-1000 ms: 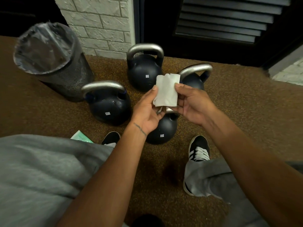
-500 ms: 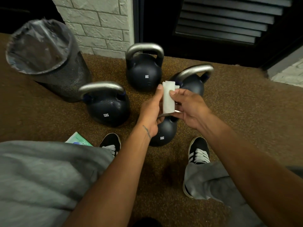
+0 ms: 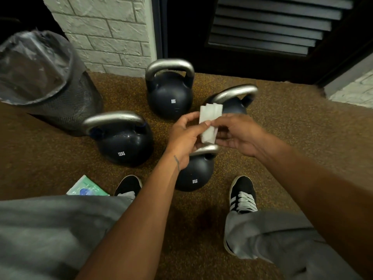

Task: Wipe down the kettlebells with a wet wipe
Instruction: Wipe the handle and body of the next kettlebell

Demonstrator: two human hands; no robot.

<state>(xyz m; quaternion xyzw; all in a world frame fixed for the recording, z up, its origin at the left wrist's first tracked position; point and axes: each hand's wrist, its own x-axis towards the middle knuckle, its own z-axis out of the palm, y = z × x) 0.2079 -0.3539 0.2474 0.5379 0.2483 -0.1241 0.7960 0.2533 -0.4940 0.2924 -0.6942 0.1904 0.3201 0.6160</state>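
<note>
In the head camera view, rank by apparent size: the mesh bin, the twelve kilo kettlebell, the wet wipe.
Largest: mesh bin.
Then 12KG kettlebell.
Smallest: wet wipe, though folded and held nearer the camera.

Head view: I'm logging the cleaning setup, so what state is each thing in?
Wet wipe: folded, pinched between both hands.
Left hand: pinches the wipe.
Right hand: pinches the wipe.
12 kg kettlebell: upright, untouched.
Far 8 kg kettlebell: upright, untouched.
Near 8 kg kettlebell: upright, below the hands.
Fourth kettlebell: partly hidden behind the wipe.
Mesh bin: upright, lined with a bag.
Wipes pack: flat on the floor, partly hidden.
</note>
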